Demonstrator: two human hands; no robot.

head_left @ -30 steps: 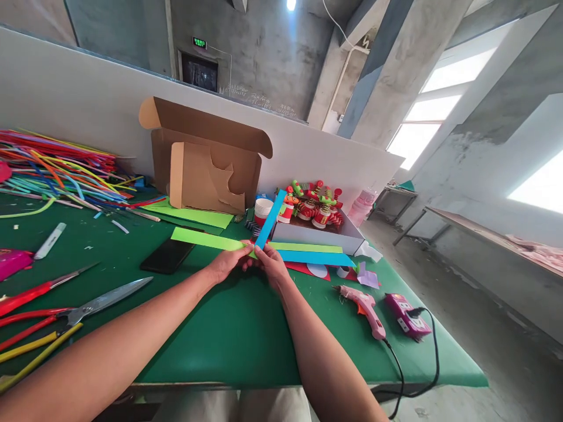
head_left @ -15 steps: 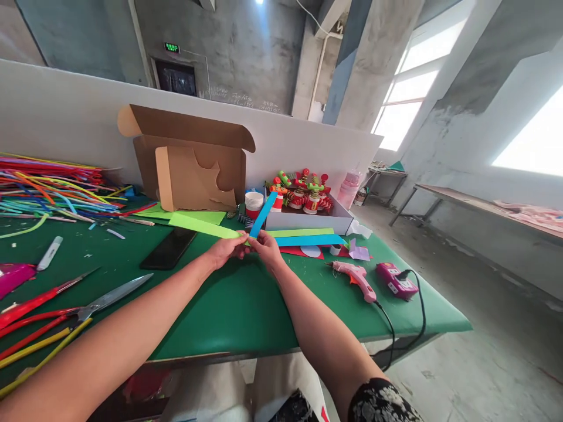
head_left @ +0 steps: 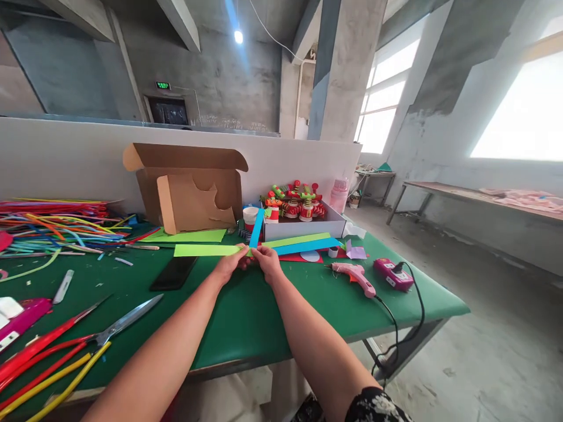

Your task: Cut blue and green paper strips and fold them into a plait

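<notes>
My left hand (head_left: 232, 261) pinches the inner end of a lime green paper strip (head_left: 200, 250) that reaches out to the left. Beside it my right hand (head_left: 266, 260) is closed at the joint where a blue paper strip (head_left: 257, 227) crosses the green one and points up and away. The two hands almost touch, and the fingertips cover the overlap of the strips. Beyond my right hand lie another green strip (head_left: 299, 240) and a wider blue strip (head_left: 308, 245), flat on the green table (head_left: 237, 316).
A pink glue gun (head_left: 355, 276) and a magenta power socket (head_left: 393, 274) with cords lie at right. Behind are a box of paper figures (head_left: 303, 230), paper cups (head_left: 250, 215) and an open cardboard box (head_left: 193, 202). A phone (head_left: 173, 274), scissors (head_left: 127, 319) and pipe cleaners (head_left: 57, 225) are left.
My view has tilted up slightly. The green strip has turned from slanting to nearly level, and the blue strip stands more upright. Both hands keep their hold.
</notes>
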